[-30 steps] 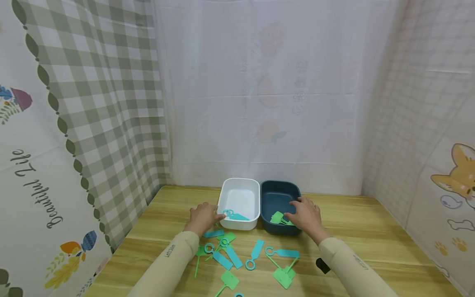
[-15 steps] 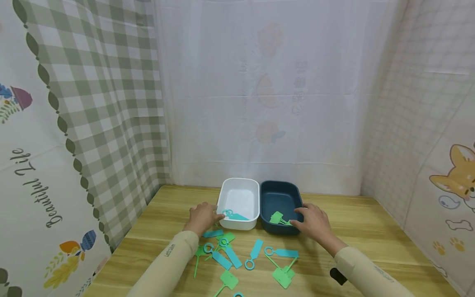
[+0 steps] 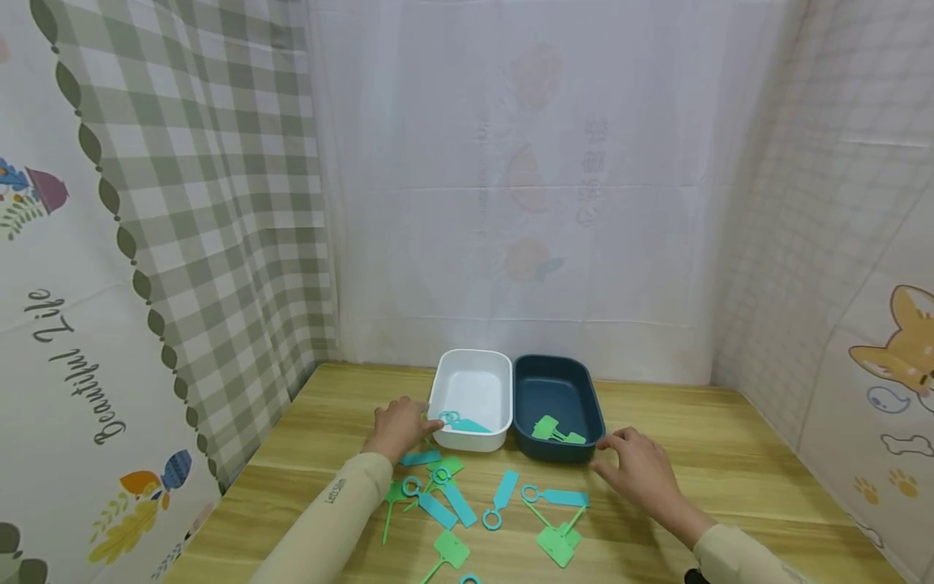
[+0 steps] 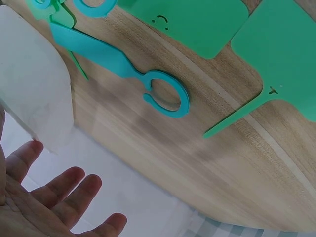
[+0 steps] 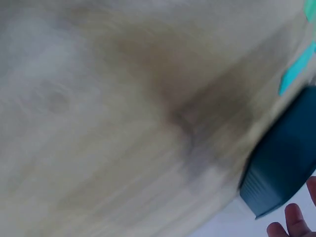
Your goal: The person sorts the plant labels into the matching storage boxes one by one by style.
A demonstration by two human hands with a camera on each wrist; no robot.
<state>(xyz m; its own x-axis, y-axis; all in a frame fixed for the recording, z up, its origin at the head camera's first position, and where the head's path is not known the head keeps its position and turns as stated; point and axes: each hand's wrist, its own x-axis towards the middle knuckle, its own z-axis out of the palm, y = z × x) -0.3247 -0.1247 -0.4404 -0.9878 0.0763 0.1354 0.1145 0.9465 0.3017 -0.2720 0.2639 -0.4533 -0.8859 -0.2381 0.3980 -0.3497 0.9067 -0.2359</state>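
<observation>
My left hand (image 3: 397, 428) is at the left side of a white bin (image 3: 470, 440), its thumb overlapping the near left corner. In the left wrist view its fingers (image 4: 81, 197) are spread, one fingertip right at the bin's edge. Inside lie a few blue ring-ended tags (image 3: 467, 426). My right hand (image 3: 642, 470) is beside the near right corner of a dark blue bin (image 3: 558, 452), fingers loosely bent and holding nothing. Several green tags (image 3: 546, 427) lie in that bin. In the right wrist view, fingertips (image 5: 295, 219) show below the dark bin's wall.
Blue ring-ended tags (image 3: 503, 491) and green square tags with thin stems (image 3: 451, 550) lie scattered on the wooden table (image 3: 730, 454) in front of the bins, some overlapping. The bins stand side by side near the white cloth (image 3: 525, 284) at the back.
My right hand has moved from over the dark bin's right side, back toward me and to the right, out of it. My left hand has stayed at the white bin.
</observation>
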